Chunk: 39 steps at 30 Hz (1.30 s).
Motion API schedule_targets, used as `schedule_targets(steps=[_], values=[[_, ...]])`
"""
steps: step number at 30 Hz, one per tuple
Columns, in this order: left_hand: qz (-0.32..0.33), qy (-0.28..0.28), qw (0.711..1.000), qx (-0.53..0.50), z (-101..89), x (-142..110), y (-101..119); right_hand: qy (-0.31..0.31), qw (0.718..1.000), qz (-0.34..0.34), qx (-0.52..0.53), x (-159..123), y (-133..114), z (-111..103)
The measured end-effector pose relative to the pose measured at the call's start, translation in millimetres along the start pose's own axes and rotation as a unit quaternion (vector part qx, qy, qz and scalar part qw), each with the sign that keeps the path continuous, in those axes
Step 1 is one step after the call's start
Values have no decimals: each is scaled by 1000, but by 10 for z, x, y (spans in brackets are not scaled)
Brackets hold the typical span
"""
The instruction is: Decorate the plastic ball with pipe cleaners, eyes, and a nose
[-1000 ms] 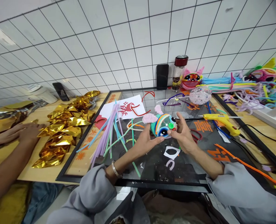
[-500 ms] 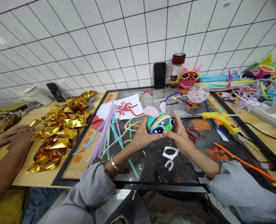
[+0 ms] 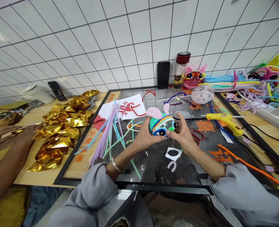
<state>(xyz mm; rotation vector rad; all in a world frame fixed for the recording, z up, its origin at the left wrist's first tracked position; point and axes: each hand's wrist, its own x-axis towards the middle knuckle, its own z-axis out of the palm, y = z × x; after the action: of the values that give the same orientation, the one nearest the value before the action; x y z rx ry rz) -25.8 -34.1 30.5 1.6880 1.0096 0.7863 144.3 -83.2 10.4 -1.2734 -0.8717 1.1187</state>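
The left hand (image 3: 146, 137) clasps the left end of one striped animal head (image 3: 162, 124), held between both hands. One upright, red-lidded bottle (image 3: 179, 75) stands beyond, dark contents low inside. The right hand (image 3: 184, 137) is spread, its thumb touching the head's front; one yellow glue gun (image 3: 226, 121) lies farther right.

A black phone (image 3: 163, 75) stands upright by the white tiled wall (image 3: 130, 37), just beside a clear bottle (image 3: 178, 75) with a dark red lid. At the left, crumpled gold foil (image 3: 58, 129) lies on the wooden tabletop (image 3: 23, 173), near a co-worker's hands (image 3: 28, 134). Behind it are another dark phone (image 3: 56, 91), tilted, and a whitish container (image 3: 37, 94).
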Motion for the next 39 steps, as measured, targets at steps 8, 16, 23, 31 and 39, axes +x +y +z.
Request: schedule_targets(steps=[8,16,23,31,39], values=[[32,-16,999,-35,8,-12,-103,-11,998,-53,-44,-13,139,-5],[29,5,999,26,-19,-21,-24,-61,995,-21,-73,-39,-2,-74],[23,13,997,66,-23,-34,-16,-30,983,-72,-165,-25,30,-87],[40,4,998,52,-29,-52,0,-23,984,-79,-161,-20,78,-98],[36,16,994,103,-16,-55,19,-51,980,-76,-176,-26,41,-126]])
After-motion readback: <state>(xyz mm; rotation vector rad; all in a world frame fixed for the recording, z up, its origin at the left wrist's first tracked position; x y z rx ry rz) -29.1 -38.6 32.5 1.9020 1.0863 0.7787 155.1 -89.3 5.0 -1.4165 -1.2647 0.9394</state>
